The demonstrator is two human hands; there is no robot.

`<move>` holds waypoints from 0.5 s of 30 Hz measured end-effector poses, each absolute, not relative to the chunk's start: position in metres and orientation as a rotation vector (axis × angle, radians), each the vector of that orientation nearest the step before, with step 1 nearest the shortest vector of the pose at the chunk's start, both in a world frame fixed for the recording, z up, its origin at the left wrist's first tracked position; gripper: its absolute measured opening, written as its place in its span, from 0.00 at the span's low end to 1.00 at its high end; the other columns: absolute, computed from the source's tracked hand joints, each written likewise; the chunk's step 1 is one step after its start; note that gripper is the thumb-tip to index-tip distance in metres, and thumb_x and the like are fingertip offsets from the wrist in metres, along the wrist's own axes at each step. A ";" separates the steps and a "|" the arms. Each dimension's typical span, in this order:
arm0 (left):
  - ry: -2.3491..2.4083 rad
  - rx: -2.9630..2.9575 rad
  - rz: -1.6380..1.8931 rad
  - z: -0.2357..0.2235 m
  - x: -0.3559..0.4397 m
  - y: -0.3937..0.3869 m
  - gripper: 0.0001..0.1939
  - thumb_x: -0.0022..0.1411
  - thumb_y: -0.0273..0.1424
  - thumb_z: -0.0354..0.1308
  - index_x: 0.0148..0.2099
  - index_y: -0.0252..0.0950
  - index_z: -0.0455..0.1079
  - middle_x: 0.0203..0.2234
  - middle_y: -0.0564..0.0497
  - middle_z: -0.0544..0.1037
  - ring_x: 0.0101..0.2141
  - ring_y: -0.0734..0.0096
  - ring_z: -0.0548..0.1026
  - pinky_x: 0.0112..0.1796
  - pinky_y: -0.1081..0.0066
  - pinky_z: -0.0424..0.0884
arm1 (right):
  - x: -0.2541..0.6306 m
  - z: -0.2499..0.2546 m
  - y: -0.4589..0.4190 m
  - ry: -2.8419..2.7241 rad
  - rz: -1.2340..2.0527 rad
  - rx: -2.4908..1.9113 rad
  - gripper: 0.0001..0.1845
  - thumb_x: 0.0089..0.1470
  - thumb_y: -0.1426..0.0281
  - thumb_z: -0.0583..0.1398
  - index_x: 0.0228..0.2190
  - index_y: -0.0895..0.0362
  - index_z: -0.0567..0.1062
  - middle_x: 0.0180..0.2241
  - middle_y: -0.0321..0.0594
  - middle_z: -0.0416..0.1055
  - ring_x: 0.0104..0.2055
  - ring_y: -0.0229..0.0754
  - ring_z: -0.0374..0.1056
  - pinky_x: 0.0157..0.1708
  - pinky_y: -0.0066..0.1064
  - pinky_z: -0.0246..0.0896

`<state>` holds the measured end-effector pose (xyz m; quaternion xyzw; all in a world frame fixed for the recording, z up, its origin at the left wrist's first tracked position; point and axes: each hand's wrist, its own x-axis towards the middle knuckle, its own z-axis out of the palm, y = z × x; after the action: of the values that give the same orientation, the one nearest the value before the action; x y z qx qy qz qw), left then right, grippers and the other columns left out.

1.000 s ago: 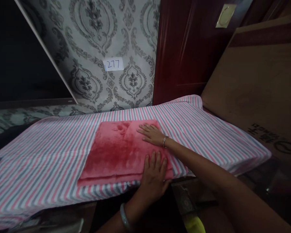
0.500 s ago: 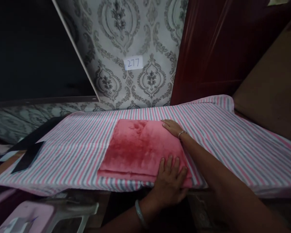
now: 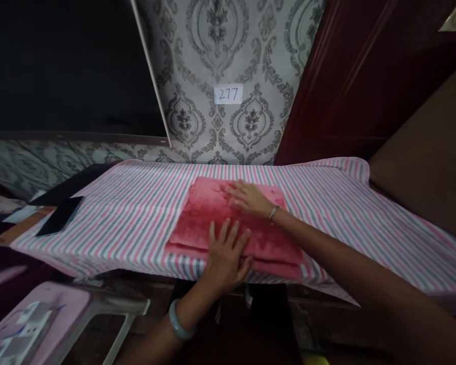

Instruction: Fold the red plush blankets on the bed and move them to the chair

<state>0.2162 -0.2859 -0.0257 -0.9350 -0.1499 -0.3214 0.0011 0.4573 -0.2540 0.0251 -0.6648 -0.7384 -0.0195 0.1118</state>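
Note:
A folded pink plush cloth (image 3: 197, 218) lies flat on a striped sheet (image 3: 133, 213), its layered fold toward the near edge. My left hand (image 3: 226, 258), with a pale bangle on the wrist, rests on its near side, fingers spread over the pile. Farther back, my right hand (image 3: 253, 199) lies palm down across the upper middle of the cloth, its fingers stretched out to the left. Darker and lighter patches show in the plush. Both hands press on top without gripping.
A phone (image 3: 61, 215) lies at the sheet's left end. Low at left stands a pink stool (image 3: 66, 299) with a white power strip (image 3: 26, 329) on it. A large dark screen (image 3: 72, 66) hangs behind, and a dark red door (image 3: 349, 76) is at back right.
My left hand has slid left along the near side of the cloth. My right hand has moved left from its right edge toward the middle. The view has shifted slightly.

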 end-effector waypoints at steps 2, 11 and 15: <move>-0.515 -2.919 -0.938 -0.036 0.207 -0.280 0.32 0.65 0.44 0.58 0.68 0.42 0.64 0.65 0.39 0.67 0.68 0.39 0.56 0.64 0.35 0.44 | 0.426 0.016 -0.252 -2.392 -0.004 -1.761 0.30 0.70 0.54 0.48 0.70 0.42 0.56 0.74 0.38 0.43 0.75 0.56 0.37 0.69 0.60 0.38; -0.468 -2.900 -0.965 -0.069 0.204 -0.281 0.36 0.63 0.46 0.59 0.71 0.42 0.61 0.70 0.40 0.59 0.70 0.41 0.50 0.66 0.39 0.42 | 0.467 0.003 -0.196 -2.135 0.058 -2.228 0.35 0.68 0.47 0.46 0.71 0.42 0.51 0.74 0.39 0.43 0.74 0.60 0.42 0.67 0.62 0.44; -0.464 -2.909 -0.987 -0.067 0.205 -0.281 0.36 0.64 0.47 0.59 0.70 0.41 0.61 0.70 0.40 0.60 0.70 0.40 0.50 0.66 0.39 0.39 | 0.488 0.001 -0.183 -1.883 0.172 -2.415 0.36 0.69 0.46 0.41 0.71 0.44 0.54 0.69 0.44 0.57 0.67 0.60 0.59 0.62 0.56 0.57</move>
<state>0.2045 -0.2808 -0.0672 -0.9362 -0.1494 -0.3177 0.0173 0.4876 -0.1834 0.0008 -0.7868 -0.6135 0.0560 0.0370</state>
